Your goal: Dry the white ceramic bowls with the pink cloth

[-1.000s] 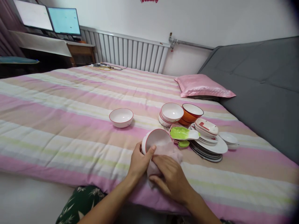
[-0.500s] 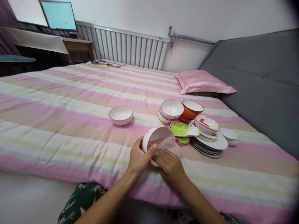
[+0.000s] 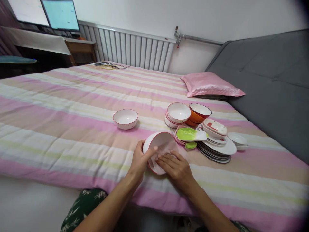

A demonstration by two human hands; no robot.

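Note:
My left hand (image 3: 140,160) grips the rim of a white bowl with a red edge (image 3: 154,143), tilted towards me above the striped bedspread (image 3: 72,129). Inside the bowl lies a pale pink cloth (image 3: 166,149), and my right hand (image 3: 177,169) presses it against the bowl with its fingers together. Both hands are at the near edge of the bed.
A second white bowl (image 3: 125,118) sits alone to the left. To the right are stacked white bowls (image 3: 178,114), an orange bowl (image 3: 198,113), a green leaf-shaped dish (image 3: 190,134) and a pile of plates (image 3: 217,149). A pink pillow (image 3: 210,84) lies by the grey headboard (image 3: 270,80).
The bowl has tipped further towards me and shifted slightly left. My right hand has moved up, pushing the cloth from below the bowl into its inside.

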